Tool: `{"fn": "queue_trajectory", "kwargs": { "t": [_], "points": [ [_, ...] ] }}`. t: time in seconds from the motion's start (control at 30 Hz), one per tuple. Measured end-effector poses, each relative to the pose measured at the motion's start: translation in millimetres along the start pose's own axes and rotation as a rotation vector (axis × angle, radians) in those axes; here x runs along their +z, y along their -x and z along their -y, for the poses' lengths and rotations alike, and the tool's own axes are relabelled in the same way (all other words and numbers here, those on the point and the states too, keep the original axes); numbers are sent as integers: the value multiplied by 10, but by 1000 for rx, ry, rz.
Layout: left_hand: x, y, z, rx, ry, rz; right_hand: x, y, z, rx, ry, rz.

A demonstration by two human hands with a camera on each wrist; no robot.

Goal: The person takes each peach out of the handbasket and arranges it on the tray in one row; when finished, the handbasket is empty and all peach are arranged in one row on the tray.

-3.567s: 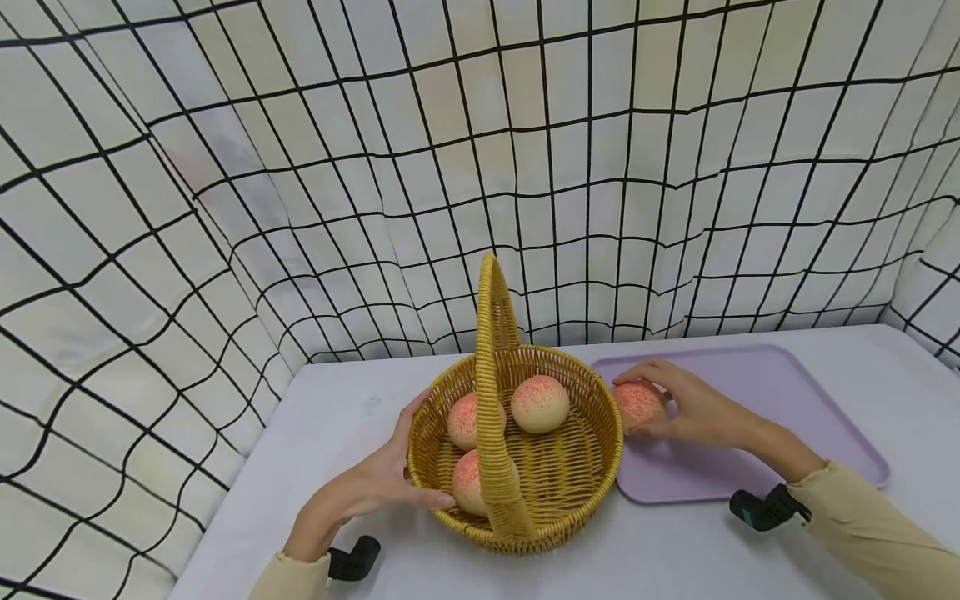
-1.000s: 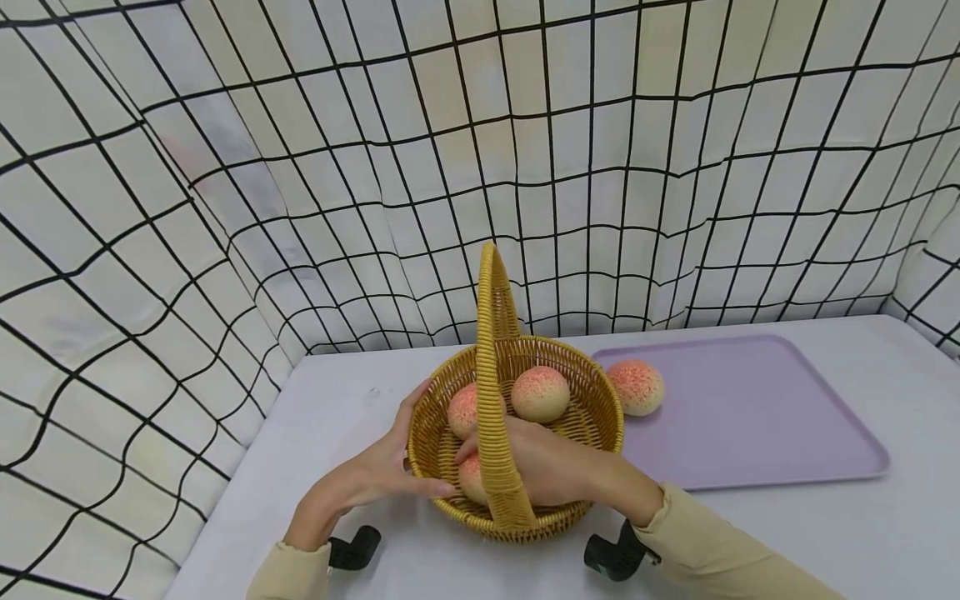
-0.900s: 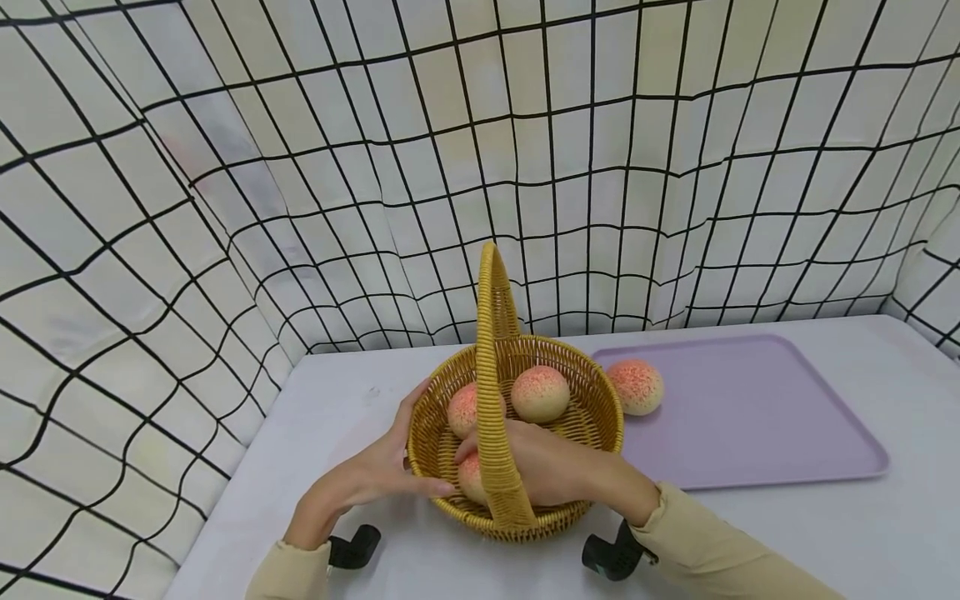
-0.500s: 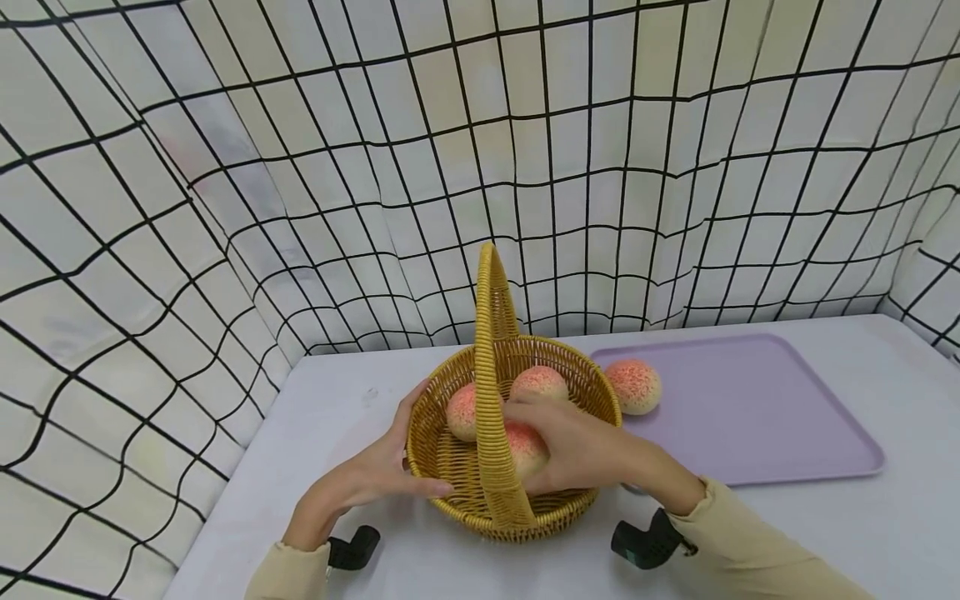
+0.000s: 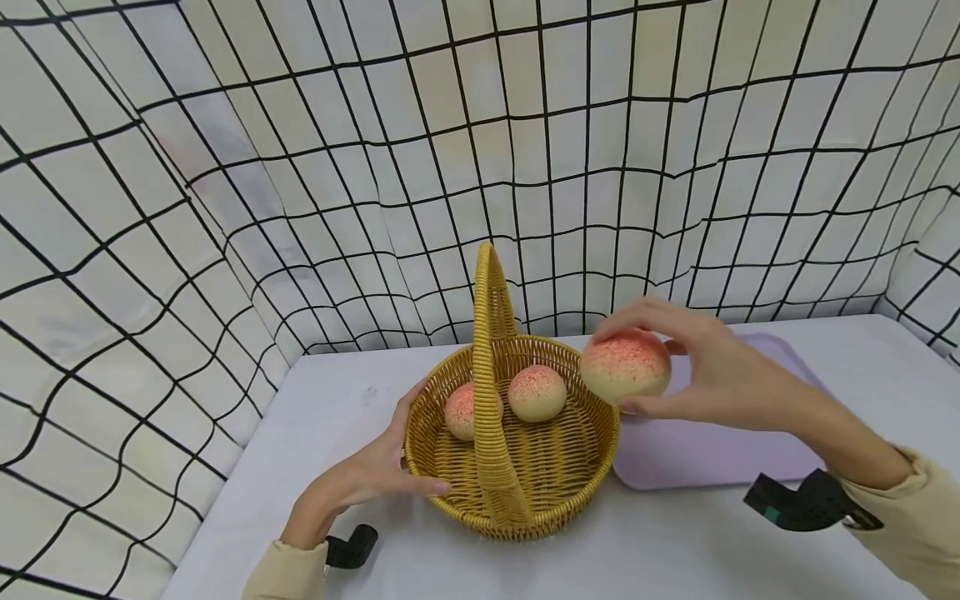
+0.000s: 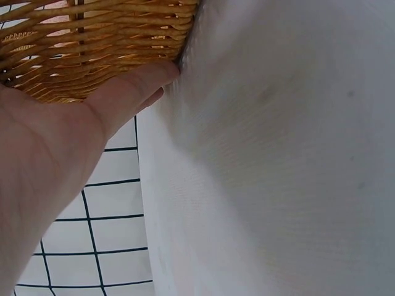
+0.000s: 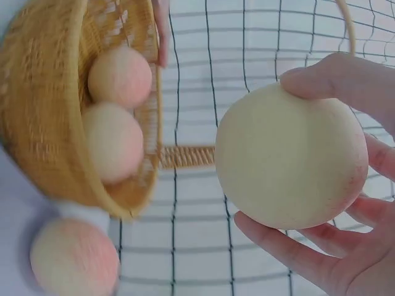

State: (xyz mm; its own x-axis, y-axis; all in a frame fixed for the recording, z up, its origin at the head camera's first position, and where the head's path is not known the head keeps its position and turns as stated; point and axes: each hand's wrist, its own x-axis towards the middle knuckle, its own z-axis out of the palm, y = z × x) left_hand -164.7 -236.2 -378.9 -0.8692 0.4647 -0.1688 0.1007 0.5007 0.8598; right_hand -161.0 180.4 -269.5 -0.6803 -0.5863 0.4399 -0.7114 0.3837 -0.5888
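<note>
My right hand (image 5: 723, 375) holds a pink-speckled, cream peach (image 5: 626, 367) between thumb and fingers, in the air over the basket's right rim and the tray's left part. Its pale underside fills much of the right wrist view. My left hand (image 5: 360, 483) rests against the left side of the wicker basket (image 5: 558, 479), fingers along the outside and thumb at the front rim. Inside the basket lie two peaches: one peach (image 5: 537, 393) to the right of the handle, another peach (image 5: 460, 411) partly behind it. A further peach (image 7: 74, 259) sits outside the basket, mostly hidden in the head view.
A lilac tray (image 5: 705, 458) lies right of the basket, partly covered by my right hand. The tall basket handle (image 5: 491, 417) arches upward. White cloth covers the table (image 5: 330, 396), and a black-lined net (image 5: 420, 208) hangs behind and to the left.
The right hand let go of one peach on the tray's left end, reached into the basket, gripped the front peach and lifted it out rightward. The left hand stays at the basket's side.
</note>
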Motion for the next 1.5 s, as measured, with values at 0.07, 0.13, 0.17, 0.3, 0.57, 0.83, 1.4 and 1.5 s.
{"fn": "queue_trajectory", "kwargs": {
  "t": [0.07,0.13,0.17,0.3,0.57,0.83,1.4,1.5],
  "points": [
    [-1,3,-3,-5,-5,0,-118,54,-3,-10,63,-13],
    [-4,6,1,-7,-2,-2,-200,105,-28,-19,109,-25],
    [-5,8,5,-5,3,-2,-230,131,-50,-20,130,-31],
    [-8,13,26,-2,16,-6,-282,237,-226,18,154,-60],
    [-2,16,40,-1,28,1,-265,509,-855,181,154,-97],
    [9,19,28,4,27,1,-104,695,-1360,307,187,-105],
    [2,-14,44,14,38,3,85,693,-1504,293,141,-78],
    [6,-18,47,14,34,3,70,709,-1502,276,151,-58]
  ]
}}
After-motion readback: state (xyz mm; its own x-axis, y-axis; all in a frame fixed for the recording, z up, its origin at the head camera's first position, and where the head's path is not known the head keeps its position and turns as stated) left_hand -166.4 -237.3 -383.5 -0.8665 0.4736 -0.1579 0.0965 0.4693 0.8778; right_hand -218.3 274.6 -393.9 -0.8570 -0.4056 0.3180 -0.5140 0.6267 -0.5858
